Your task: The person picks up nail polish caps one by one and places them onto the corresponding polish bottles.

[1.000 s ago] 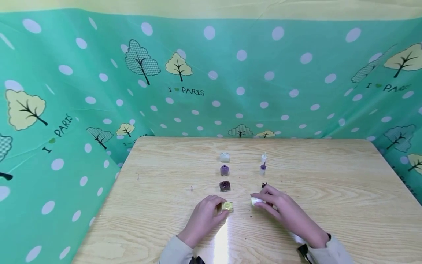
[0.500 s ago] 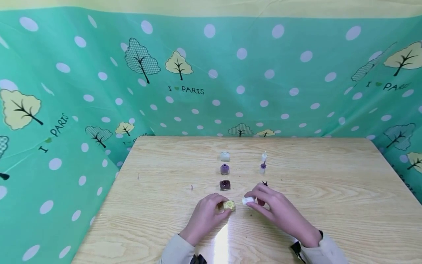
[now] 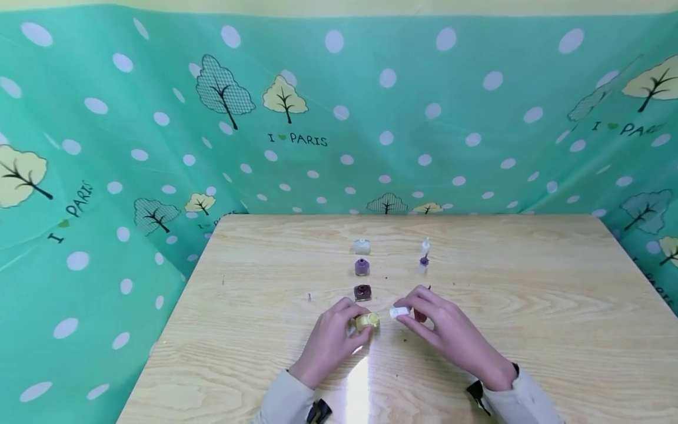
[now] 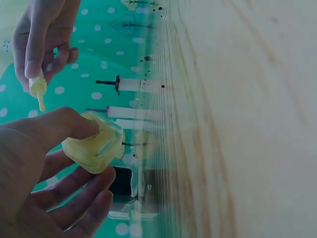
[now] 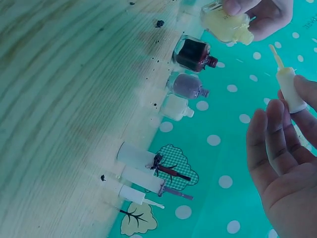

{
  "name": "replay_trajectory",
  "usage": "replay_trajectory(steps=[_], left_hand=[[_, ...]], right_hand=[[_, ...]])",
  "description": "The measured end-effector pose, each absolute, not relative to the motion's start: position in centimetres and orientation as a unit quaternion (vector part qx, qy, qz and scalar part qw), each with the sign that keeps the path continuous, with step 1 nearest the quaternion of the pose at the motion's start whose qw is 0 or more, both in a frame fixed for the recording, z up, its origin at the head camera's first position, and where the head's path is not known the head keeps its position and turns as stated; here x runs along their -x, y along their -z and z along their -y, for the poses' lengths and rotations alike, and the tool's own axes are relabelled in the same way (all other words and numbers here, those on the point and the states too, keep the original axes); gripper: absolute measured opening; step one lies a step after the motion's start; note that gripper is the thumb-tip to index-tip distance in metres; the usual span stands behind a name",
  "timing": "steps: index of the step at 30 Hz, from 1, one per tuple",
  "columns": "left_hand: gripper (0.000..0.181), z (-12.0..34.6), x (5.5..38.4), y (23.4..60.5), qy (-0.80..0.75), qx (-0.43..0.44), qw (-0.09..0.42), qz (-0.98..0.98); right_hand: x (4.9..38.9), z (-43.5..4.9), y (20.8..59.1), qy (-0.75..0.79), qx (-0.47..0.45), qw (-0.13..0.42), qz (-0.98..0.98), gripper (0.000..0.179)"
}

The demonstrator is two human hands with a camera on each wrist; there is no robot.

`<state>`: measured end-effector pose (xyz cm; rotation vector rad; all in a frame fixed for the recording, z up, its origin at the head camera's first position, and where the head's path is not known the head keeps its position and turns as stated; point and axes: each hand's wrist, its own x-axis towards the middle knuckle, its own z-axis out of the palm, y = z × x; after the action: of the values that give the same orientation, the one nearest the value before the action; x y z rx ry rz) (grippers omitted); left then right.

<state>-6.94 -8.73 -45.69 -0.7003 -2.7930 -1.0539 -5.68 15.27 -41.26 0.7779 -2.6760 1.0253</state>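
My left hand pinches an open nail polish bottle of yellow polish between thumb and fingers. The bottle is tilted, and the left wrist view shows it off the table. My right hand pinches a white nail polish cap just to the right of the bottle. Its yellow-coated brush sticks out, apart from the bottle neck. Beyond the left hand, an open dark red polish bottle, a purple one and a pale one stand in a column.
To the right, a white cap and a purple-brushed cap stand with brushes up. A dark-brushed cap is mostly hidden by my right hand in the head view. Dark specks dot the wooden table. A green patterned cloth hangs behind.
My right hand has brought the white cap leftward, nearer the yellow bottle. My left hand has lifted and tipped the bottle, its neck turning to the right. The head view has shifted slightly.
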Motion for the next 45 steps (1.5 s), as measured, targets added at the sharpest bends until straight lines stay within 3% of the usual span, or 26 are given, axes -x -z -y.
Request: replay_trajectory(steps=[45], left_hand=[[0.027,8.2,6.9,44.1,0.308,0.271,0.070,0.909]], right_hand=[[6.4,-14.9,42.2,-0.302,-0.293,0.087,0.903,0.017]])
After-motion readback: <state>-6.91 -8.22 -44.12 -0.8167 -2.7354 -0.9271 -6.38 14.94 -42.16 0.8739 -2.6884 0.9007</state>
